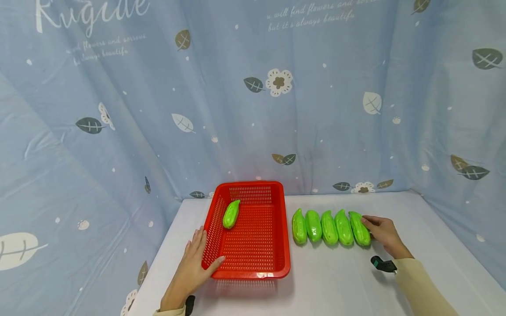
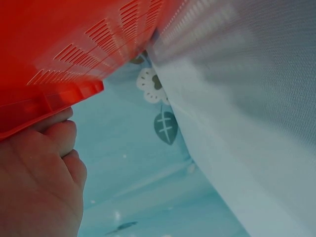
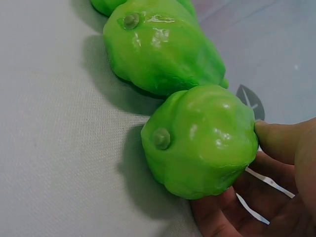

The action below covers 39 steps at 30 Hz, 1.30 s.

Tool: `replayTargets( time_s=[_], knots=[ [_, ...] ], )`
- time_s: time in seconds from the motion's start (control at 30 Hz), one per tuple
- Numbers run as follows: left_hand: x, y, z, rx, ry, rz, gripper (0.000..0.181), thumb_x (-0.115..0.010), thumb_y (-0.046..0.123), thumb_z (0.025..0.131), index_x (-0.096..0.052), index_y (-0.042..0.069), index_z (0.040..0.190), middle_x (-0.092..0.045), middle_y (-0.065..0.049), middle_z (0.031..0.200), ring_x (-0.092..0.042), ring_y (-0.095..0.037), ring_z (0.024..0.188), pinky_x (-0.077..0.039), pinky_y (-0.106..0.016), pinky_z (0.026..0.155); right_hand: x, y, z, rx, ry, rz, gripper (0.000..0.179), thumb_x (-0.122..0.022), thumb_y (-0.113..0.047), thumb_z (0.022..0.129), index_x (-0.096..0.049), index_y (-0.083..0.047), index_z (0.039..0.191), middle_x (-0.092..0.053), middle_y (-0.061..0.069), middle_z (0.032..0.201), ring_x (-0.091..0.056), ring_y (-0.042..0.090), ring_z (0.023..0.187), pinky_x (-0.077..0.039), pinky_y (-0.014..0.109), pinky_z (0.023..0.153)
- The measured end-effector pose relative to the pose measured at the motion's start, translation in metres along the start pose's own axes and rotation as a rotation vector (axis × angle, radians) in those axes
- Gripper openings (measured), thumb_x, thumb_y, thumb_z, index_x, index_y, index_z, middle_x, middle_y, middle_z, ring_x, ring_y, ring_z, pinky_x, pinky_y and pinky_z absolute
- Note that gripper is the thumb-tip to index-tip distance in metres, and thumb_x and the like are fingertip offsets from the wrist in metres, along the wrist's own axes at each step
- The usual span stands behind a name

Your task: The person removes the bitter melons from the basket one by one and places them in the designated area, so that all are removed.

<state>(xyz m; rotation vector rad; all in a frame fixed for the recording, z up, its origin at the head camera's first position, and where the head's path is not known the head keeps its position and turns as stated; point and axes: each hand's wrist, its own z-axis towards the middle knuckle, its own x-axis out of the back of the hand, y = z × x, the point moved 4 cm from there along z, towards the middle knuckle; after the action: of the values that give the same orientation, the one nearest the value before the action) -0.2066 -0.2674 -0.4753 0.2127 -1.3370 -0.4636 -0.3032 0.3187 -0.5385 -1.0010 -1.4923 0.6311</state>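
Note:
My left hand (image 1: 192, 261) rests at the left front corner of a red plastic basket (image 1: 286, 245), fingers stretched along the rim and thumb over the front edge. Inside the basket, near its left wall, lies one green gourd-shaped vegetable (image 1: 231, 214). Several more like it stand side by side in a row right of the basket. At the right end of that row, my right hand (image 1: 384, 234) grips the last green gourd (image 3: 202, 143), which is glossy and ridged with a stubby stem. The thumb presses one side; the other fingers curl under the opposite side.
A white cloth covers the table (image 1: 328, 285). Blue printed curtains (image 1: 237, 118) enclose its back and sides. A small black device (image 1: 383, 264) sticks out by the right wrist. The neighbouring gourd (image 3: 163, 49) sits close beside the gripped one.

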Motion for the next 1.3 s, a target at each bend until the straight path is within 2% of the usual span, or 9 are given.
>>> replayTargets(
  time_s=[0.17,0.3,0.4,0.8,1.0,1.2,1.3],
  knots=[
    [0.000,0.000,0.000,-0.010,0.007,0.005,0.104,-0.066,0.061,0.091,-0.025,-0.003,0.162,-0.019,-0.018,0.173,-0.018,-0.043,0.160,-0.021,-0.068,0.124,-0.001,-0.003,-0.001,-0.004,0.006,-0.014,0.067,-0.043,-0.044,0.110,-0.042,0.008,0.152,-0.040,0.035,0.156,-0.048,0.048,0.138,-0.059,0.038,0.094],
    [0.000,0.000,0.000,-0.011,0.004,0.014,0.104,-0.066,0.061,0.091,-0.026,-0.004,0.161,-0.019,-0.018,0.173,-0.018,-0.043,0.160,-0.021,-0.068,0.125,-0.002,-0.003,-0.001,-0.010,0.005,-0.019,0.067,-0.042,-0.044,0.110,-0.041,0.008,0.153,-0.039,0.035,0.157,-0.045,0.050,0.140,-0.052,0.053,0.107],
    [0.001,0.001,0.001,-0.013,0.005,0.016,0.104,-0.066,0.061,0.091,-0.027,-0.005,0.161,-0.020,-0.019,0.173,-0.019,-0.044,0.160,-0.021,-0.068,0.125,-0.003,-0.003,-0.001,-0.012,0.006,-0.020,0.068,-0.042,-0.045,0.110,-0.041,0.008,0.153,-0.038,0.035,0.158,-0.044,0.050,0.142,-0.048,0.057,0.111],
    [0.002,0.002,0.000,-0.018,0.012,0.015,0.103,-0.066,0.060,0.091,-0.028,-0.006,0.160,-0.021,-0.020,0.172,-0.019,-0.044,0.159,-0.022,-0.068,0.124,-0.006,-0.002,-0.002,-0.038,0.007,0.001,0.070,-0.042,-0.046,0.110,-0.039,0.008,0.154,-0.037,0.035,0.158,-0.042,0.051,0.143,-0.044,0.059,0.116],
    [0.001,0.002,0.001,-0.024,0.019,0.016,0.103,-0.066,0.060,0.091,-0.028,-0.006,0.160,-0.021,-0.020,0.172,-0.020,-0.044,0.159,-0.022,-0.068,0.124,-0.004,-0.003,-0.003,-0.035,0.012,-0.007,0.073,-0.041,-0.050,0.109,-0.039,0.007,0.154,-0.038,0.034,0.158,-0.043,0.050,0.142,-0.047,0.057,0.112],
    [0.001,0.001,0.000,-0.016,0.011,0.005,0.103,-0.067,0.060,0.091,-0.028,-0.006,0.160,-0.020,-0.019,0.173,-0.019,-0.044,0.160,-0.021,-0.068,0.124,0.001,-0.002,-0.004,-0.040,0.010,-0.007,0.077,-0.040,-0.053,0.108,-0.038,0.007,0.155,-0.040,0.034,0.157,-0.048,0.047,0.138,-0.055,0.048,0.104],
    [0.000,0.000,0.000,-0.009,0.006,0.001,0.103,-0.067,0.060,0.091,-0.027,-0.005,0.161,-0.020,-0.019,0.173,-0.018,-0.043,0.160,-0.021,-0.068,0.124,0.005,-0.004,-0.006,-0.042,0.019,0.008,0.078,-0.040,-0.055,0.108,-0.037,0.007,0.155,-0.042,0.034,0.156,-0.051,0.047,0.135,-0.055,0.049,0.103]
  ],
)
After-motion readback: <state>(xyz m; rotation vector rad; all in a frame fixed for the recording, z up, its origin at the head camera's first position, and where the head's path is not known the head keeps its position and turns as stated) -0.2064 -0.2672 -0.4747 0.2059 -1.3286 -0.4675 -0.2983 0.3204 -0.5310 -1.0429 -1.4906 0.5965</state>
